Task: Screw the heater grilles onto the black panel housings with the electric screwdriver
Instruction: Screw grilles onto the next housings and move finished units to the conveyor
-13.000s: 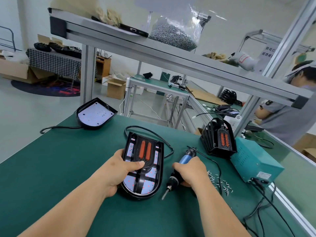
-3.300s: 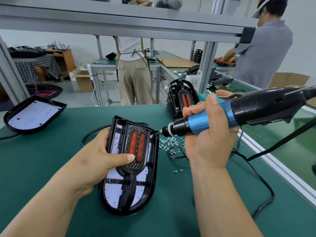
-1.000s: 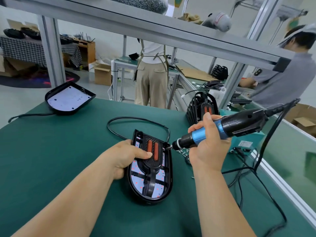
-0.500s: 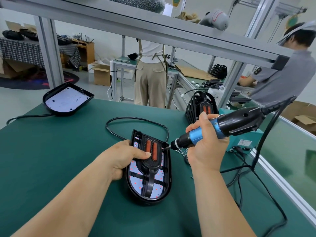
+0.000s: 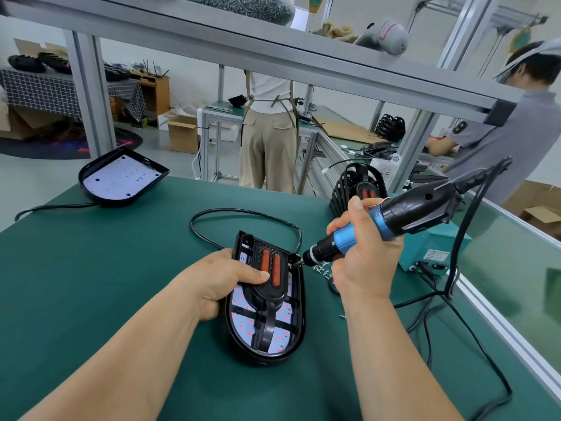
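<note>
At centre, housing (image 5: 299, 302): flat, grille (image 5: 271, 291) on top.
Left hand (image 5: 217, 281): we grip housing edge, thumb on grille.
Right hand (image 5: 364, 262): we grip screwdriver (image 5: 416, 208), bit at grille's far-right corner.

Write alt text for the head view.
A right hand presses an electric screwdriver against the far right edge of a heater grille; the left hand grips its black panel housing on a green bench, thumb on the grille. Loose screws lie beside it.
</note>
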Demonstrator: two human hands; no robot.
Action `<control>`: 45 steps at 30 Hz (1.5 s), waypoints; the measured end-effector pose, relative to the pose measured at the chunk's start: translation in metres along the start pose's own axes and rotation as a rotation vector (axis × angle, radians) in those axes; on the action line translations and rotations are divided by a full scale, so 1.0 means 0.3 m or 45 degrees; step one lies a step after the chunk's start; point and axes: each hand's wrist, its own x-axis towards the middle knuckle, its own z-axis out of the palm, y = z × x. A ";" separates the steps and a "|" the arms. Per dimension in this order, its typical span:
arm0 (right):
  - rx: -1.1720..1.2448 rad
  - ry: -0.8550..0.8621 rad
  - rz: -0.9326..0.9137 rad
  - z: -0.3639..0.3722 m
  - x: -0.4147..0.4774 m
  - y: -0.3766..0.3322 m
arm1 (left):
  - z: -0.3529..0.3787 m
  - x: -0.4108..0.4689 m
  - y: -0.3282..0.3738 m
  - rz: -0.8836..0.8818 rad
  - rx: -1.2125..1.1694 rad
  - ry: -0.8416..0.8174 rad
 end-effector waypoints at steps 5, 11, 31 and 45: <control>-0.007 0.030 -0.005 -0.008 -0.011 0.000 | 0.003 0.001 -0.002 0.005 -0.003 0.001; 0.070 0.171 -0.017 -0.039 -0.019 -0.003 | -0.004 -0.001 -0.005 -0.005 0.002 0.009; 0.681 0.767 0.518 -0.245 0.079 -0.022 | -0.032 -0.023 0.003 0.313 0.474 0.558; 0.825 0.836 0.522 -0.281 0.094 -0.017 | 0.465 -0.036 -0.135 0.788 2.272 0.269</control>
